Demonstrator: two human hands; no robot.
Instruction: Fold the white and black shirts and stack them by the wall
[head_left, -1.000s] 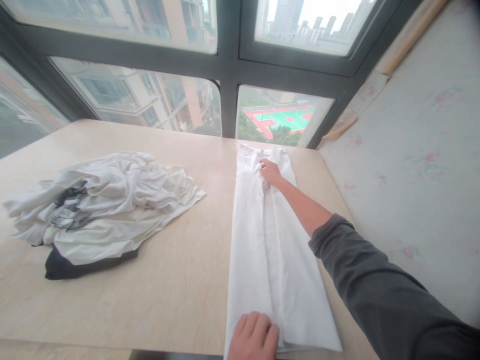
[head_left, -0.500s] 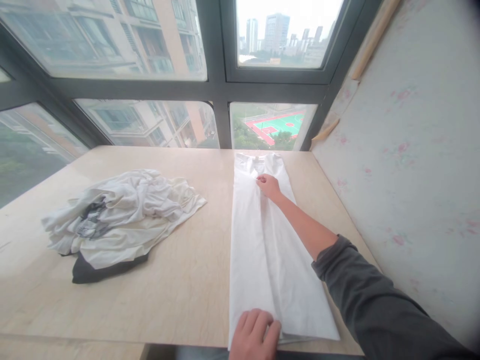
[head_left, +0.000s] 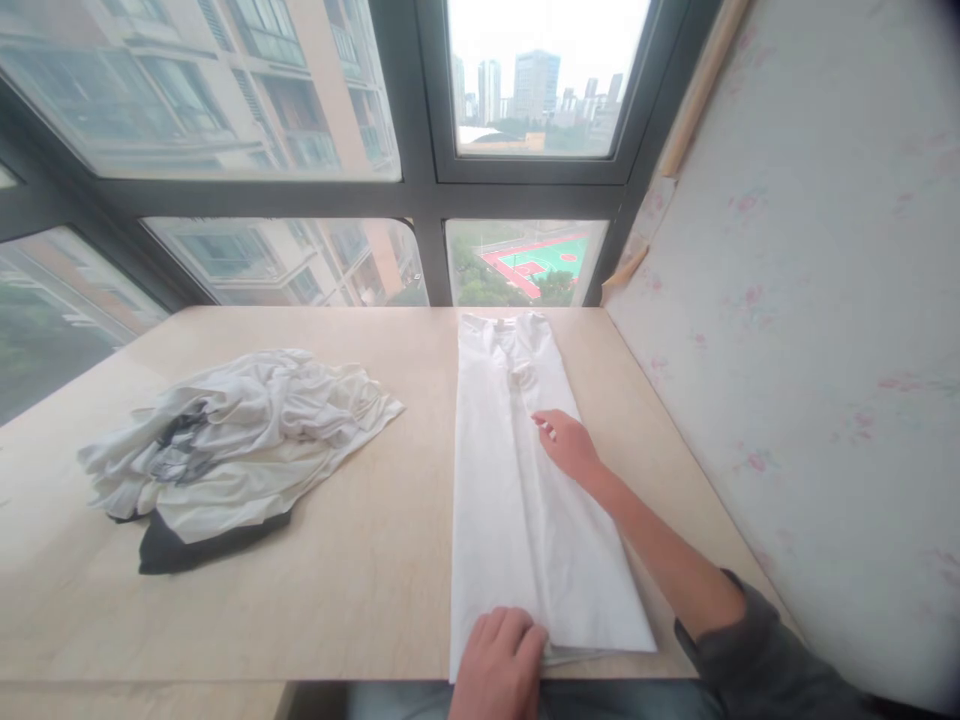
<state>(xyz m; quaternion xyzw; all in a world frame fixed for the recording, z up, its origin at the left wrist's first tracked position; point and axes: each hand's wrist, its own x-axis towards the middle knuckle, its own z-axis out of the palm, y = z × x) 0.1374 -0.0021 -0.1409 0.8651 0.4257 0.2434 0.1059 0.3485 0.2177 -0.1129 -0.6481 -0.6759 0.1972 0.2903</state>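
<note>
The white garment point(head_left: 496, 490) lies flat, folded long and narrow.

The left hand point(head_left: 496, 665) lay low and close to the body, back upward, fingers point(head_left: 511, 622) bent. The right hand point(head_left: 570, 445) was farther forward, its fingers loosely curled, the bare right forearm point(head_left: 667, 550) slanting back to a dark sleeve point(head_left: 776, 650) bunched near the elbow.

Smooth cloth garment point(head_left: 495, 520), crumpled cloth pile point(head_left: 247, 430)
</note>
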